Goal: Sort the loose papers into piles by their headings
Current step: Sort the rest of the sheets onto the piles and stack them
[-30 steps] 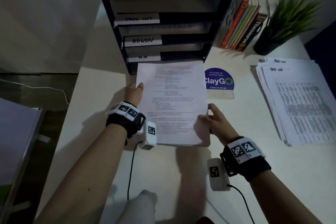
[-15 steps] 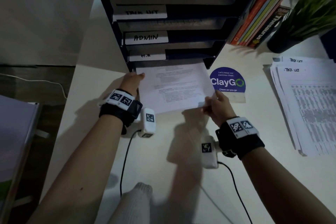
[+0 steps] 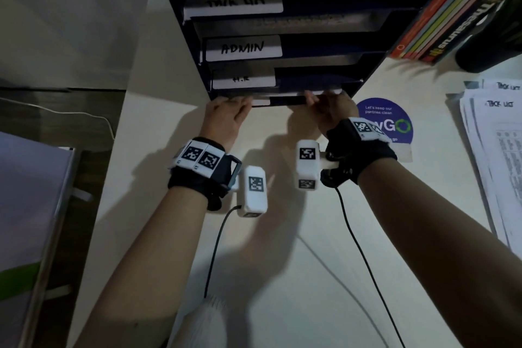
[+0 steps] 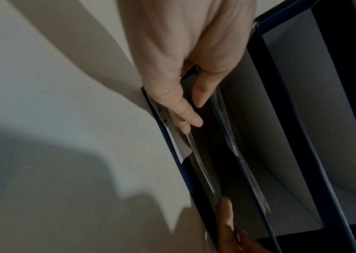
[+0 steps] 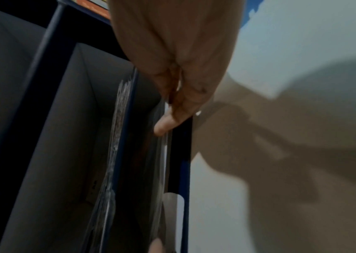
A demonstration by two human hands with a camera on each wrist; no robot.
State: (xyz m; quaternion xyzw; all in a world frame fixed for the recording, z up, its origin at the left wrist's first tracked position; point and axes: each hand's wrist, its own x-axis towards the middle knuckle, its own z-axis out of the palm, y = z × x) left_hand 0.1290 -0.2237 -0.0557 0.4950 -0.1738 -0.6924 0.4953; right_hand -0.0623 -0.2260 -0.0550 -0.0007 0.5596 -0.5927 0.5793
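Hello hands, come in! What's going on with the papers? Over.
Left hand and right hand both at the organizer's lowest slot, fingers on the papers' edge. Papers almost fully inside. Nothing blocking.

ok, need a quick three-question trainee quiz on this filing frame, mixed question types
1. True or false: both hands are at the lowest slot of the paper sorter.
2. The stack of sheets lying at the right of the desk is headed: A) ADMIN B) TASK LIST C) H.R
3. What word is on the label directly above the H.R label?

Key: 1 true, the left hand and right hand both reach into it. 2 B. 3 ADMIN.
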